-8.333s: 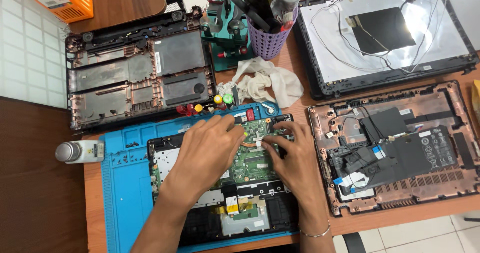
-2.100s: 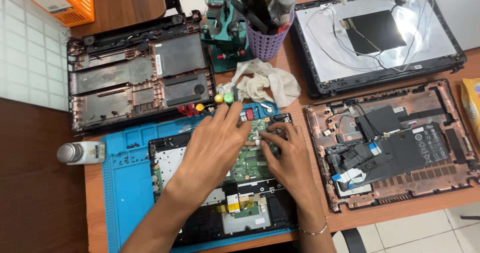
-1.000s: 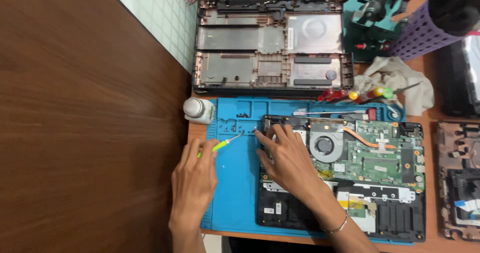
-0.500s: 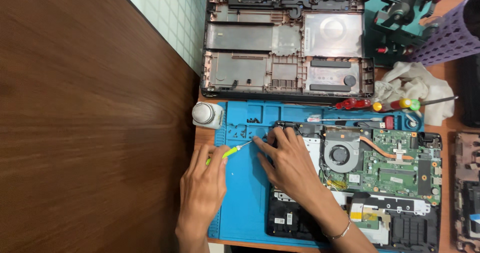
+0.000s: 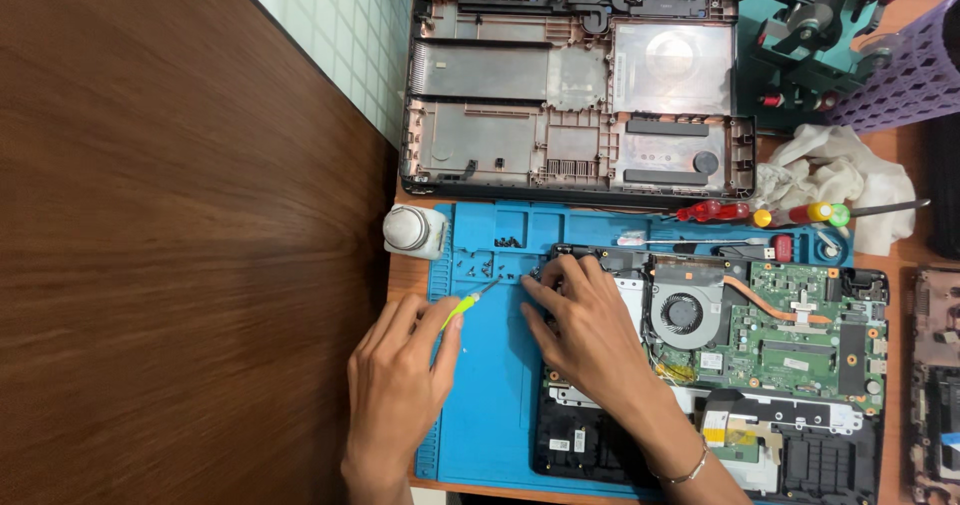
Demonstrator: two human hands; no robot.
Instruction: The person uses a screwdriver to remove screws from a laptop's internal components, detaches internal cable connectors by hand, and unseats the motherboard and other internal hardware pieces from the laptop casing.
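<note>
My left hand (image 5: 395,395) holds a small yellow-green screwdriver (image 5: 462,308), its tip pointing up-right at a scatter of tiny black screws (image 5: 480,262) on the blue work mat (image 5: 490,395). My right hand (image 5: 590,330) lies on the top-left corner of the opened laptop (image 5: 800,435), fingertips at the corner's edge beside the screwdriver tip. A thin bracelet is on that wrist. The laptop's green board (image 5: 790,325) and round fan (image 5: 683,313) lie bare to the right of my right hand.
An empty laptop bottom shell (image 5: 575,115) lies behind the mat. A round white bottle (image 5: 412,231) stands at the mat's top-left corner. Red-handled screwdrivers (image 5: 715,211), a white cloth (image 5: 830,180) and a purple basket (image 5: 915,75) sit at the back right. Dark wood (image 5: 170,245) fills the left.
Both hands left the middle of the board. My left hand now holds the yellow-green screwdriver on the mat, my right hand rests on the laptop's left corner. The view swung left.
</note>
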